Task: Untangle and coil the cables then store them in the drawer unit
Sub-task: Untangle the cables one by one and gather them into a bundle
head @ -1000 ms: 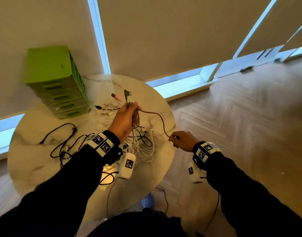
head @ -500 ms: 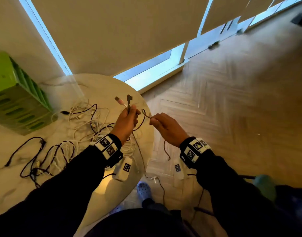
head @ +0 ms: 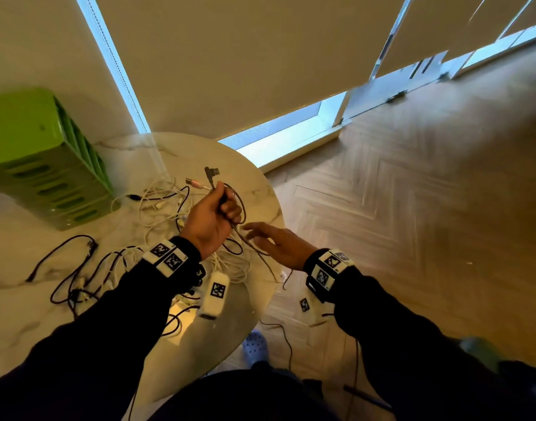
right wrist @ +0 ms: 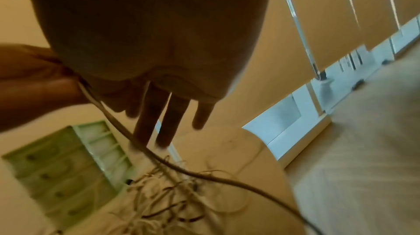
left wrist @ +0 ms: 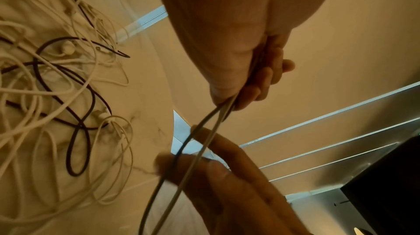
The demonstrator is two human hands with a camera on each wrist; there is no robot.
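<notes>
Two strands of the dark cable (head: 244,241) run down out of the left hand (head: 213,218), whose fingers are curled tight round the bundle above the table (head: 245,299). Angled plug (head: 212,171) and pink plug (head: 196,183) stick up above the fist. Right hand (head: 280,244) just beside it, fingers straight and spread, strands lying across them, no pinch.

Risk: the loose tail hangs off the table edge toward the floor; with nothing pinching it, the loop likely slips or twists, or drags the pile (head: 157,220) with it.

Count: one green drawer unit (head: 45,165), five slots visible. Pile is mixed white and dark leads, too knotted to count.
</notes>
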